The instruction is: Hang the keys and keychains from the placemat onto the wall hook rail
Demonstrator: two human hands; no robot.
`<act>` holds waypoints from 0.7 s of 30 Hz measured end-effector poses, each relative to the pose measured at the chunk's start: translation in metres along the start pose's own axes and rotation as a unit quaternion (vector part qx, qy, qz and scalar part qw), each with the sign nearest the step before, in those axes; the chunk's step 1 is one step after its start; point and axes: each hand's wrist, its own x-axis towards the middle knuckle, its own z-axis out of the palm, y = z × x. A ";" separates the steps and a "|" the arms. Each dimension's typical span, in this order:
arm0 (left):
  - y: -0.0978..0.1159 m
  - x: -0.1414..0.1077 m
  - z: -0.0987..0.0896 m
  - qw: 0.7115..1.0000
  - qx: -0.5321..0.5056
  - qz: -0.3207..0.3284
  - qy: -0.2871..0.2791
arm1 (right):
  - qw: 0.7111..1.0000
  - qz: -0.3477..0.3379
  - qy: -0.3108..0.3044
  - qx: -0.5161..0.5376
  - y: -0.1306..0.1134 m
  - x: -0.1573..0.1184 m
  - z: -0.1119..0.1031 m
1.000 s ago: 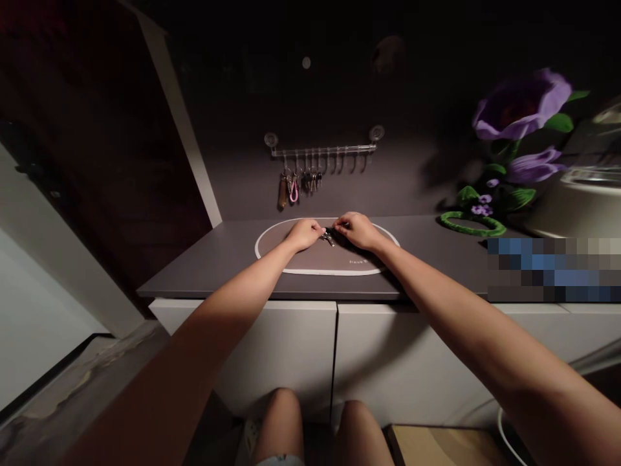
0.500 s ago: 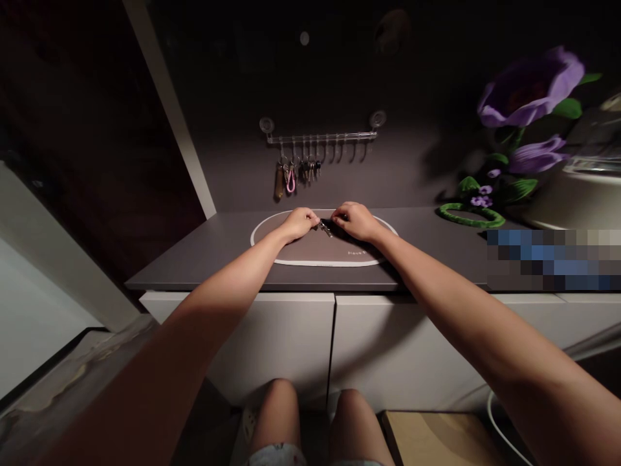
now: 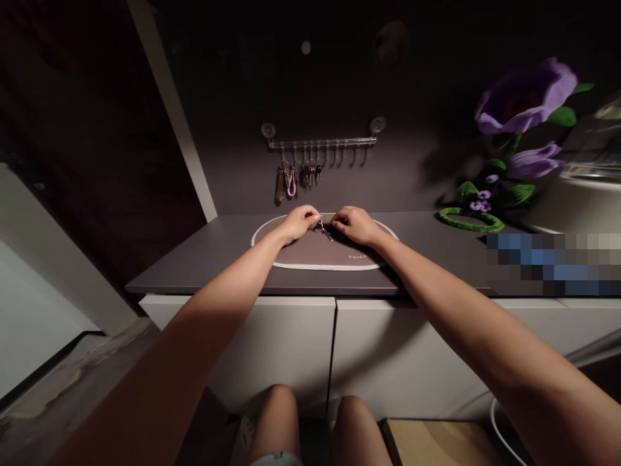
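My left hand and my right hand meet above an oval grey place mat with a white border. Between them is a small bunch of metal keys. My left fingertips pinch its metal end, and my right fingertips press on a dark part that is too shaded to name. The hands hide part of the bunch and the mat's far edge.
A clear wall rail with suction cups holds several hanging keys and key fobs. Purple artificial flowers and a green loop stand to the right, beside a metal appliance. White cabinet doors sit below the dark countertop.
The hands stay together over the mat, with the keys still between their fingers. The whole view has shifted only slightly since the earlier frames.
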 end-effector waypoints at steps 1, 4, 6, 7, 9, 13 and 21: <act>0.001 0.000 0.000 1.000 -0.006 0.003 -0.001 | 1.000 0.000 0.002 0.002 0.000 0.000 0.000; 0.003 0.000 0.000 1.000 -0.025 0.014 0.004 | 1.000 0.010 0.016 0.018 0.000 0.000 0.000; 0.006 0.000 0.001 0.999 -0.038 0.021 0.008 | 0.998 0.030 0.034 0.046 -0.001 0.000 -0.001; 0.007 0.000 0.001 0.999 -0.044 0.024 0.010 | 0.996 0.041 0.044 0.066 -0.002 -0.001 -0.001; 0.010 -0.001 0.001 0.998 -0.056 0.023 0.011 | 0.990 0.062 0.060 0.113 -0.005 -0.001 -0.002; 0.012 -0.001 0.003 0.996 -0.088 0.013 0.013 | 0.971 0.082 0.060 0.214 -0.006 -0.001 -0.003; 0.013 -0.001 0.006 0.989 -0.149 -0.015 0.016 | 0.941 0.102 0.047 0.318 -0.007 -0.001 -0.004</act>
